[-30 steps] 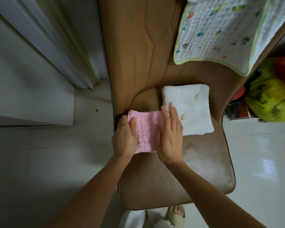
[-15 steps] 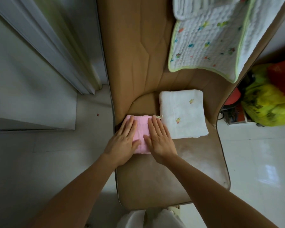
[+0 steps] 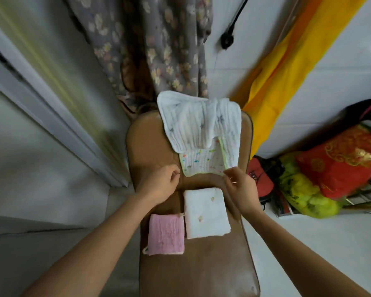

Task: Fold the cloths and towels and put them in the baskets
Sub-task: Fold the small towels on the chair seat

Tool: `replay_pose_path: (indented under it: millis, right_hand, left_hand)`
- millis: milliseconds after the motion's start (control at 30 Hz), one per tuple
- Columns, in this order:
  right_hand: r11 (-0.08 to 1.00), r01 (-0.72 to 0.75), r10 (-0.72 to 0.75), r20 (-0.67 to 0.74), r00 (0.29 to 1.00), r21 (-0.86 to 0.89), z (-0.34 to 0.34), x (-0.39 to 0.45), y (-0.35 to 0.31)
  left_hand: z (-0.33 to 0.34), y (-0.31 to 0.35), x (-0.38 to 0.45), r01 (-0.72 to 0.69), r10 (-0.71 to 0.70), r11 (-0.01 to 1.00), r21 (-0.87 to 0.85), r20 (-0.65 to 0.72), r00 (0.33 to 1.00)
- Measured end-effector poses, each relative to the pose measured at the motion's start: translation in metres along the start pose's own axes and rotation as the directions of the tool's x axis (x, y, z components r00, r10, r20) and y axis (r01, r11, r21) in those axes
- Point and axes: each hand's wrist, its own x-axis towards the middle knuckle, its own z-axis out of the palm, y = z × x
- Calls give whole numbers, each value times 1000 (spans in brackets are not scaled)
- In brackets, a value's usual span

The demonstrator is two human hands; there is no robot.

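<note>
With fingers loosely curled and nothing yet gripped, the left hand (image 3: 162, 182) and right hand (image 3: 240, 185) could drag the white cloth (image 3: 199, 123), at twelve o'clock, off with the green-edged cloth (image 3: 201, 166).

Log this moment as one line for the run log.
stage: reaching for next cloth | left hand: at green-edged spotted cloth's left corner | right hand: at right corner | folded: pink ribbed cloth, white towel

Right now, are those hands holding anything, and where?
Both hands reach for the green-edged quilted cloth: left hand at its near left corner, right hand at its near right. A grip cannot be told.
</note>
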Motion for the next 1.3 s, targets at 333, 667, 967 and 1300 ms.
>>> replay_pose_path:
  millis: [333,667,967,1300]
  right_hand:
    - [984,-44,66,-121,990,173,-68,113,-42]
    - [994,63,-70,-76,995,-90,-54,136,-70]
    - [892,127,-224,179,958,434,-92,129,-99]
    - [729,-223,-414,676,609,647,-200,86,-159]
  left_hand:
    - [-52,97,69,-74,98,983,166,-140,985]
    - [-71,93,77,59,-50,996,72,-116,992]
    - [-111,113,79,-105,97,983,-153,-58,994]
    - [-173,143,31,-134,235,927,-350,265,935]
